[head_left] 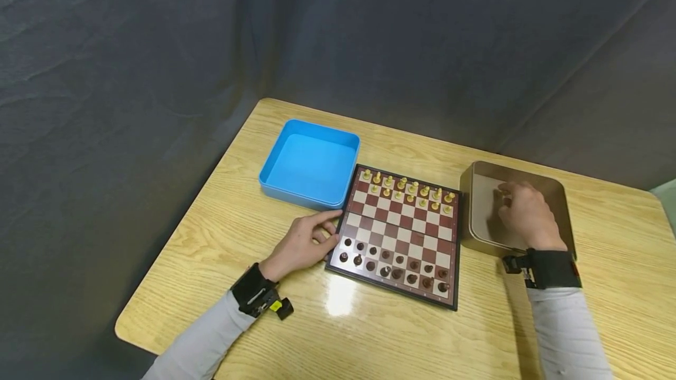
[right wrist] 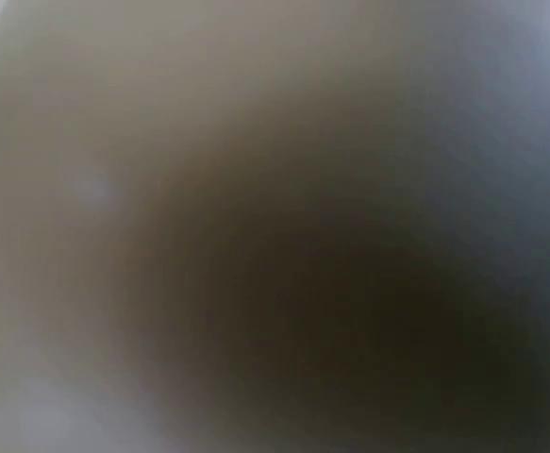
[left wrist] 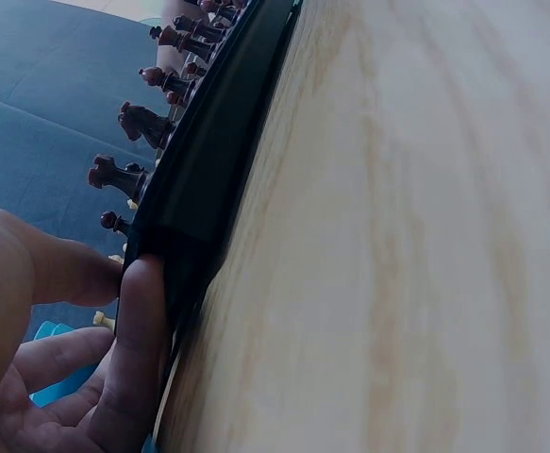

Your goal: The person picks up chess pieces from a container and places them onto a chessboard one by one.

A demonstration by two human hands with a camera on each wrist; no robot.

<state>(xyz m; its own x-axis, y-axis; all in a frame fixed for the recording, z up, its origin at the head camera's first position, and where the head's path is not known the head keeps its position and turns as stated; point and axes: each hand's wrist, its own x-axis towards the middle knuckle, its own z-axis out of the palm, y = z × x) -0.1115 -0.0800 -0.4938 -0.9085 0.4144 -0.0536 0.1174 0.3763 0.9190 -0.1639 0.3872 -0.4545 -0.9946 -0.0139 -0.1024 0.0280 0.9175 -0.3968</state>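
A magnetic-style chessboard lies on the table, with light pieces along its far side and dark pieces along its near side. My left hand touches the board's left edge with thumb and fingers. In the left wrist view, fingers rest against the black side of the board close to a corner. Inside the metal tin on the right, my right hand reaches down with bent fingers. I cannot tell whether they hold anything. Blur fills the right wrist view.
A blue square box stands at the board's far left, close to its corner. The tin stands right beside the board's right edge. Dark cloth hangs behind the wooden table.
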